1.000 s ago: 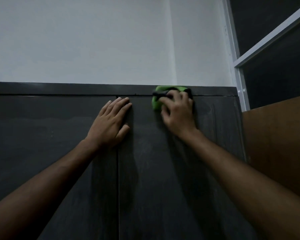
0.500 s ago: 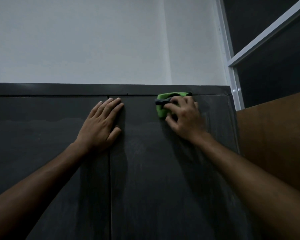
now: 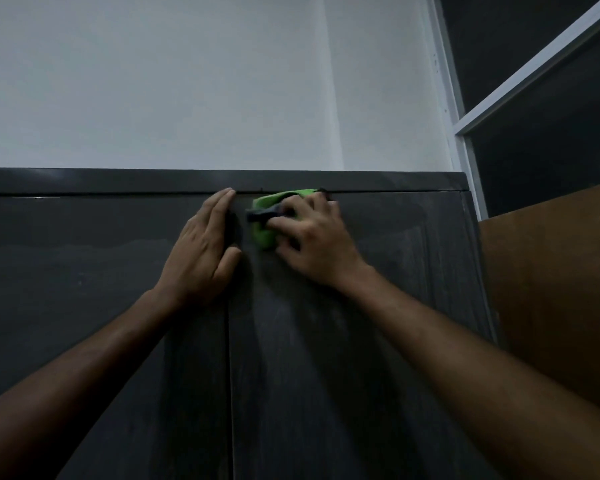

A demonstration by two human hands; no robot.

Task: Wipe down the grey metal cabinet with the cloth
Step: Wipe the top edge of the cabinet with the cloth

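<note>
My right hand (image 3: 312, 237) grips the bunched green cloth (image 3: 267, 220), fingers curled round it, pressing it against the grey metal cabinet (image 3: 326, 358) just under its top edge, on the right-hand door beside the centre seam (image 3: 229, 341). The cloth sits high because the upper strip is the part in hand, I judge. My left hand (image 3: 201, 251) lies flat on the left door, fingers straight and together, touching the seam, probably to steady the doors against the wiping pressure. Dull streaks show lower on the cabinet, so much remains undone.
</note>
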